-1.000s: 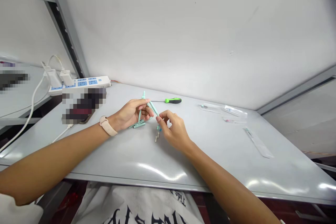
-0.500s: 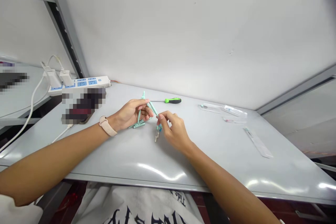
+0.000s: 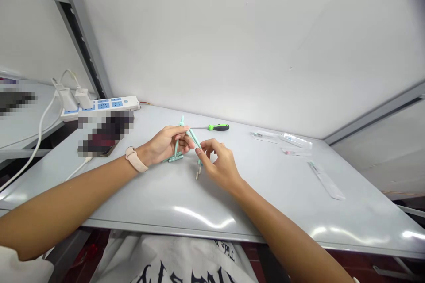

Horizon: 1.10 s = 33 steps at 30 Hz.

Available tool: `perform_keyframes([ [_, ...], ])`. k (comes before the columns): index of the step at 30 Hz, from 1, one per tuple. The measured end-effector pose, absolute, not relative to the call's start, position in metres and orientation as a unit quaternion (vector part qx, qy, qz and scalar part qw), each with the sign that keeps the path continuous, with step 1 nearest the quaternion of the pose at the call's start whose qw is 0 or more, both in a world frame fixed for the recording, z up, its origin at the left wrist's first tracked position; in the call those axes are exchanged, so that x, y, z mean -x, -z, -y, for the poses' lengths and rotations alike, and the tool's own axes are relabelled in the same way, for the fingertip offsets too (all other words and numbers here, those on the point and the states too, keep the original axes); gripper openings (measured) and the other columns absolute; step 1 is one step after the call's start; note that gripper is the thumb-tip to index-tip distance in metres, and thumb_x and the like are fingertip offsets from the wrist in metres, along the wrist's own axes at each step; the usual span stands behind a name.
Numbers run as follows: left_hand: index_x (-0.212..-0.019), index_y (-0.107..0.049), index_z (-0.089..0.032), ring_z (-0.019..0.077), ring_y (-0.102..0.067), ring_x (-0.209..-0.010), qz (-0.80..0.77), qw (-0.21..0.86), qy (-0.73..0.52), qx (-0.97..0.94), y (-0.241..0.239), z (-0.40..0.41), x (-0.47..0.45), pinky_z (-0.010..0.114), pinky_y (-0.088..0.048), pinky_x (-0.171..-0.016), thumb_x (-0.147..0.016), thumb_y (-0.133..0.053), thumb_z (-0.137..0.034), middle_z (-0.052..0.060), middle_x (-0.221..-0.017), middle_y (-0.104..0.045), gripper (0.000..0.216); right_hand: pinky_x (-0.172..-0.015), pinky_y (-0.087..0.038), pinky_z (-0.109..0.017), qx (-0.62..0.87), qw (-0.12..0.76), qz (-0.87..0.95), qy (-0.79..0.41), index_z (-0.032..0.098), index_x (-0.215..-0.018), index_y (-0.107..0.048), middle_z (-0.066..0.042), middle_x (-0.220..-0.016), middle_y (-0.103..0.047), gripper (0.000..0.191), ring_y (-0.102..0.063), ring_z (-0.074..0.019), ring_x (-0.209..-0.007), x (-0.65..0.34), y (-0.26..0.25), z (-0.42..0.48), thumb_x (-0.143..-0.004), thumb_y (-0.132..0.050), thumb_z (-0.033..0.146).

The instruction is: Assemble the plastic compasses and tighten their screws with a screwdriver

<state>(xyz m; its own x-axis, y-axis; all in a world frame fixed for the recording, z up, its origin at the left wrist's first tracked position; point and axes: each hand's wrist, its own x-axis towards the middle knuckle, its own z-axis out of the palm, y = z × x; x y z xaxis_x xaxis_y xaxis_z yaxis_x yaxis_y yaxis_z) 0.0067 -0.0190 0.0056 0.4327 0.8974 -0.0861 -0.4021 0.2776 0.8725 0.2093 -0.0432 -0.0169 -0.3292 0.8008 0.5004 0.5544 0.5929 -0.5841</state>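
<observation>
Right hand (image 3: pixel 221 166): fingers (image 3: pixel 198 151) pinch the lower part of one leg of the mint-green compass (image 3: pixel 193 138). The pinch sits slightly higher on the leg than half a second ago, and the blue fitting seen there is now covered. Left hand (image 3: pixel 162 143): fingers closed around the other leg near the hinge, position unchanged. The compass stands splayed, both leg tips on the worktop (image 3: pixel 265 194). Judgement: fine handling of that leg end, no large motion. Outward: a green-handled screwdriver (image 3: pixel 217 127) lies just behind, and a power strip (image 3: pixel 106 104) far left.
</observation>
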Motion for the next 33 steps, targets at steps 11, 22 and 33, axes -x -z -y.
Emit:
perform_keyframes([
  [11, -0.051, -0.038, -0.021, 0.0147, -0.062, -0.055, -0.303, 0.739, -0.436, -0.415, -0.005, 0.019, -0.007, 0.030, -0.048, -0.065, -0.087, -0.071, -0.039, 0.012, -0.070, -0.075, 0.051, -0.080, -0.044, -0.036, 0.422, 0.391, 0.803, -0.155, 0.023, -0.085, -0.061, 0.000, -0.077, -0.072, 0.020, -0.059, -0.0164, -0.065, -0.210, 0.015, 0.045, -0.100, -0.054, 0.034],
  [22, -0.052, -0.039, -0.020, 0.0151, -0.063, -0.057, -0.282, 0.746, -0.433, -0.421, -0.005, 0.020, -0.007, 0.031, -0.048, -0.067, -0.088, -0.071, -0.038, 0.012, -0.073, -0.076, 0.051, -0.078, -0.040, -0.035, 0.414, 0.369, 0.815, -0.167, 0.023, -0.082, -0.060, 0.001, -0.074, -0.071, 0.028, -0.056, -0.0154, -0.063, -0.211, 0.015, 0.045, -0.104, -0.044, 0.029],
  [33, -0.090, -0.071, -0.014, 0.0169, -0.065, -0.074, -0.302, 0.697, -0.450, -0.470, 0.001, 0.018, -0.007, 0.030, -0.049, -0.069, -0.088, -0.074, -0.041, 0.008, -0.087, -0.073, 0.027, -0.079, -0.042, -0.036, 0.461, 0.416, 0.766, -0.165, 0.023, -0.081, -0.063, -0.001, -0.075, -0.073, 0.030, -0.058, -0.0175, -0.066, -0.212, 0.008, 0.043, -0.103, -0.045, 0.035],
])
